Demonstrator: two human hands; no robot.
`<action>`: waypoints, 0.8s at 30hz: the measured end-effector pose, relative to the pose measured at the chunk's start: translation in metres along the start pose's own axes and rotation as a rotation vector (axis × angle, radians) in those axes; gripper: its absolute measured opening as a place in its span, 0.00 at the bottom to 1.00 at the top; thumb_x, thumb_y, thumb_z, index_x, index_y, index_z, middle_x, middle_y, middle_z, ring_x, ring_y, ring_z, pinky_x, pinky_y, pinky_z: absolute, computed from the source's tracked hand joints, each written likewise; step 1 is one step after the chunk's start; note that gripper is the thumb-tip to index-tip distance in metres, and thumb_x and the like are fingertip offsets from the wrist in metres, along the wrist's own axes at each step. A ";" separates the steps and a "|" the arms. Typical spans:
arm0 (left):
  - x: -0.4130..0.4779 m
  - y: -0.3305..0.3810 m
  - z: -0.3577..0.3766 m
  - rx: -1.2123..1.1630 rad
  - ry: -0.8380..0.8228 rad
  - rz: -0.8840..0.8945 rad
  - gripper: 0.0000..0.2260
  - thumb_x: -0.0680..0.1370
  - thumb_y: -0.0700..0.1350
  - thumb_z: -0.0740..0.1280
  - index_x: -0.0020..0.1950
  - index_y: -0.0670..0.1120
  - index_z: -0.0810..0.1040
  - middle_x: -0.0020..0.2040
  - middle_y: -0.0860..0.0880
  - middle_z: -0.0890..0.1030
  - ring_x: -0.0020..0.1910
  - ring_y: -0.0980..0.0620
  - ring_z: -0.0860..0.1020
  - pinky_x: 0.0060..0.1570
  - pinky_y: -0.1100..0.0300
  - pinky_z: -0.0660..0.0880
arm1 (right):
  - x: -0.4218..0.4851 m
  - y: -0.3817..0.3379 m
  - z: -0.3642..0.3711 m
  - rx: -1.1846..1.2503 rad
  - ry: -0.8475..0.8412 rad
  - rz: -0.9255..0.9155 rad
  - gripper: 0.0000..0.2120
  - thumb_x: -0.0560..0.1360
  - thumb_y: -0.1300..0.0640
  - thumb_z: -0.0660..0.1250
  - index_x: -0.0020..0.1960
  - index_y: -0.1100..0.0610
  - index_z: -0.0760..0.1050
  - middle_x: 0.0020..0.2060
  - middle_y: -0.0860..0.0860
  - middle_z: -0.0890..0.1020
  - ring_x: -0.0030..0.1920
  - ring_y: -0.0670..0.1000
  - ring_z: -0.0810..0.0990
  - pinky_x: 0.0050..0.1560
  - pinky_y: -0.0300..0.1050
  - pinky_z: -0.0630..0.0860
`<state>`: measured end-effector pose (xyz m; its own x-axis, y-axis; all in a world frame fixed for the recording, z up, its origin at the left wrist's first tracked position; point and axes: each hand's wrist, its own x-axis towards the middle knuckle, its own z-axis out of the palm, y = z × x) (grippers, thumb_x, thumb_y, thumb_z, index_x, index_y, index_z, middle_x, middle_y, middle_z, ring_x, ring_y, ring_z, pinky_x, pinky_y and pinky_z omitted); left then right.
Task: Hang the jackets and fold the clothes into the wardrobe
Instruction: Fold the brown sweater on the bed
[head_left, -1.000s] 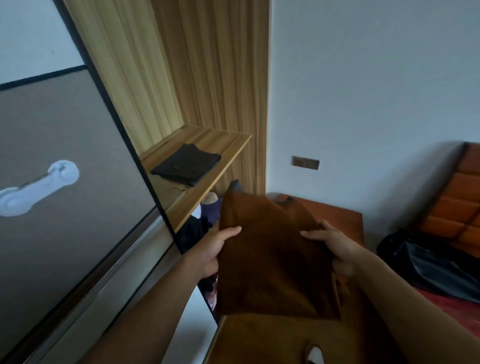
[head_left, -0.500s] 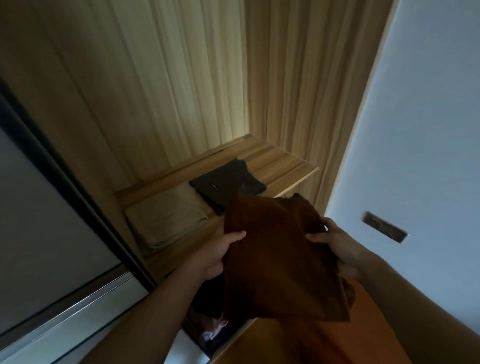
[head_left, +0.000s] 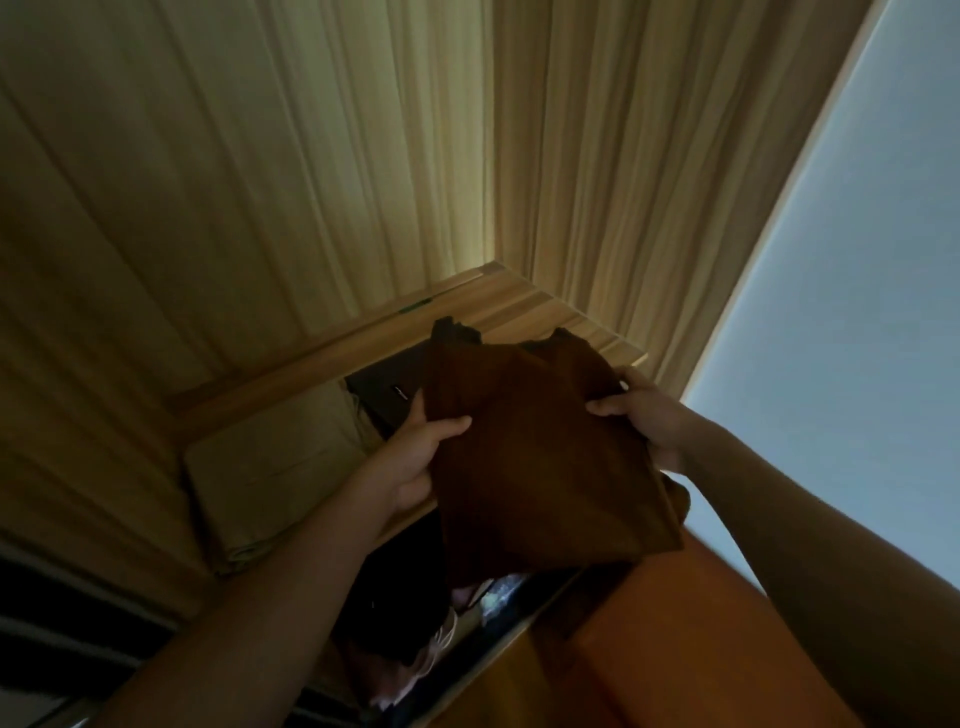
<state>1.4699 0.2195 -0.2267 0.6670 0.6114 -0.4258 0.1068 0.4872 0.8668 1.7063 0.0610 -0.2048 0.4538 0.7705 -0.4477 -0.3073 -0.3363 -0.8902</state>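
Brown garment (head_left: 535, 457) gripped; black garment (head_left: 378, 385)'s white tag (head_left: 400, 393) illegible.

1. A folded brown garment (head_left: 540, 457), gripped at both sides, tilts with its far end over the wardrobe shelf (head_left: 524, 306).
2. A folded black garment (head_left: 382, 387) lies flat there, partly hidden by the brown one.
3. A folded beige garment (head_left: 275, 467) lies just beside it.

Here at the wardrobe, the held garment (head_left: 540, 457) hangs over the front edge of the shelf (head_left: 524, 306), with the left hand (head_left: 415, 457) gripping its left side and the right hand (head_left: 649, 421) its right. On the shelf behind it lies a folded piece (head_left: 384, 387), partly hidden. Just left of that lies a folded cloth (head_left: 270, 467). More clothes (head_left: 415, 623) sit below the shelf, and the wall (head_left: 857, 312) stands to the right.
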 end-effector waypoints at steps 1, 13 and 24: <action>0.010 0.003 0.003 0.005 0.002 -0.009 0.40 0.78 0.38 0.71 0.81 0.61 0.53 0.66 0.48 0.74 0.56 0.46 0.78 0.50 0.46 0.77 | 0.007 -0.005 -0.002 -0.008 0.007 0.005 0.26 0.76 0.67 0.71 0.70 0.51 0.70 0.60 0.58 0.80 0.56 0.62 0.82 0.48 0.55 0.83; 0.153 0.060 0.050 -0.168 -0.066 0.044 0.42 0.75 0.37 0.75 0.78 0.66 0.59 0.71 0.48 0.74 0.68 0.42 0.75 0.66 0.34 0.71 | 0.145 -0.129 -0.059 -0.295 0.117 -0.143 0.27 0.74 0.65 0.72 0.71 0.51 0.72 0.58 0.54 0.79 0.50 0.56 0.81 0.38 0.48 0.80; 0.274 0.021 0.062 0.072 0.019 -0.177 0.39 0.80 0.41 0.69 0.81 0.63 0.50 0.81 0.47 0.58 0.75 0.43 0.66 0.74 0.41 0.65 | 0.288 -0.026 -0.092 -1.511 0.113 -0.159 0.31 0.81 0.37 0.58 0.80 0.47 0.58 0.80 0.56 0.57 0.80 0.63 0.55 0.77 0.66 0.57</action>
<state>1.7007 0.3585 -0.3093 0.6192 0.5317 -0.5779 0.2746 0.5429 0.7937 1.9217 0.2419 -0.3177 0.4794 0.8305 -0.2836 0.8344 -0.5315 -0.1458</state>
